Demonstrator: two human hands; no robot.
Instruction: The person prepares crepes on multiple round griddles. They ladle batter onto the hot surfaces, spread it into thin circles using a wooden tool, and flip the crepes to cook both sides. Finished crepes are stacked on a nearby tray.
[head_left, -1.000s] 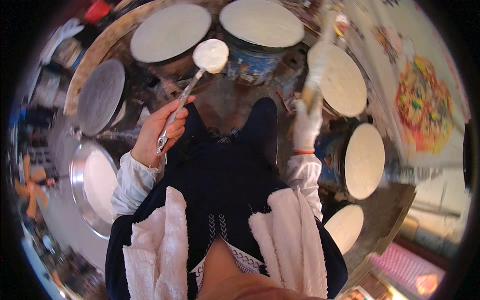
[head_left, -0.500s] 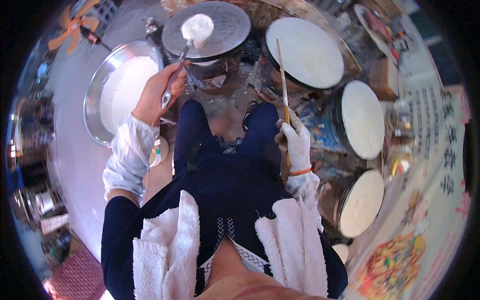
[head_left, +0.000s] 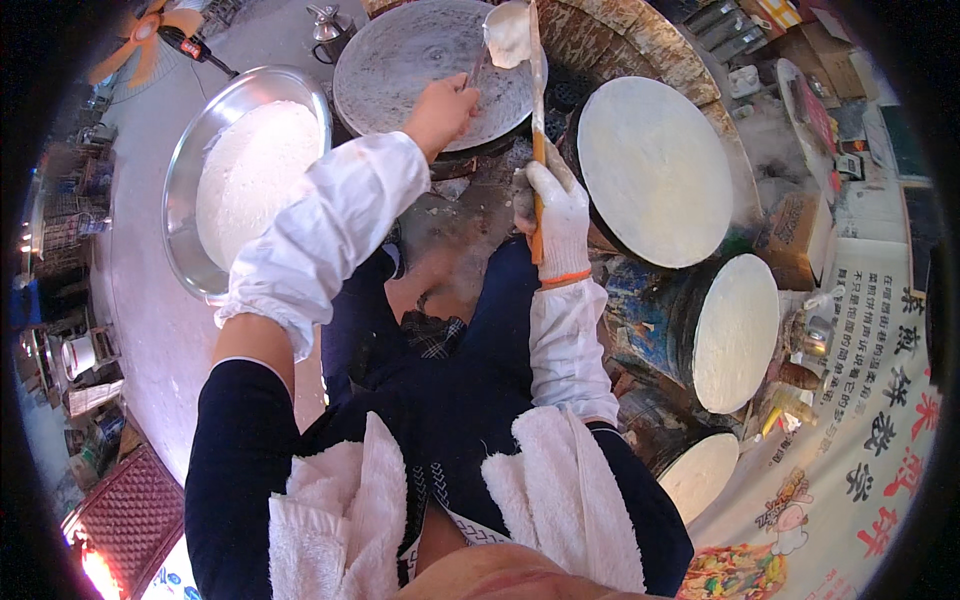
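My bare left hand [head_left: 442, 115] is closed on the handle of a ladle, reaching across the near part of a round dark griddle [head_left: 400, 75]. The ladle's bowl [head_left: 507, 36], coated with white batter, hangs over the griddle's right side, close against a long thin wooden spatula [head_left: 538, 100]. My right hand [head_left: 556, 205], in a white glove with an orange cuff, grips this spatula upright by its lower end. The griddle's surface shows greyish streaks. Left of it, a wide metal basin [head_left: 183, 200] contains white batter [head_left: 255, 175].
Round griddles covered with pale batter sheets curve down the right side: one beside the dark griddle [head_left: 655, 170], another below [head_left: 737, 333], a third lower [head_left: 700, 475]. A metal pitcher [head_left: 328, 30] stands behind the basin. An orange fan [head_left: 145, 35] is at upper left.
My left hand has carried the ladle rightward across the dark griddle. My right hand has risen toward the griddle, bringing the spatula next to the ladle. The view has shifted somewhat.
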